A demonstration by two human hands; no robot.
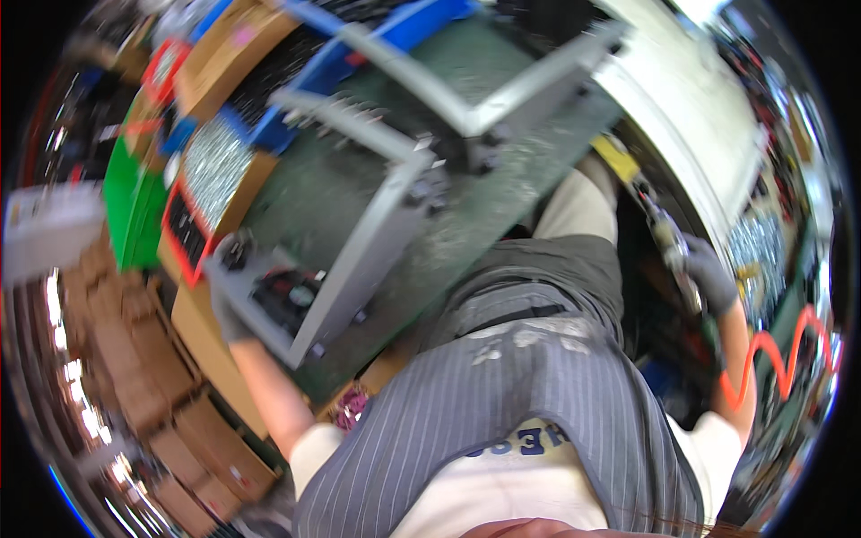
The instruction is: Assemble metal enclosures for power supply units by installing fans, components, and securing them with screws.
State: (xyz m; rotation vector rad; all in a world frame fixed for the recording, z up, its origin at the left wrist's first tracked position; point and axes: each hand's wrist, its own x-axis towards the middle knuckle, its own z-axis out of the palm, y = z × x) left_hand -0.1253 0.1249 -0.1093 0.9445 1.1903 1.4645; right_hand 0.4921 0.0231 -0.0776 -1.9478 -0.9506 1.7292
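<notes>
My left hand (228, 309), in a grey glove, is closed around the near left end of a grey L-shaped metal frame (363, 247). Black caster-like fittings (429, 184) sit at the frame's corner, and a dark part with red bits (285, 291) lies inside its left end. In my gloved right hand (708, 273) is a silver in-line air screwdriver (665, 235), held off to the right, beside my leg. An orange coiled hose (760, 359) runs near its lower end. Motion blurs the small details.
A second grey metal frame (471, 117) lies farther back on the green worktable (300, 202). Blue bins (395, 40), a box of silver screws (215, 170) and a green bin (133, 202) line the left. Cartons (134, 359) are stacked beyond. A white panel (691, 99) stands at right.
</notes>
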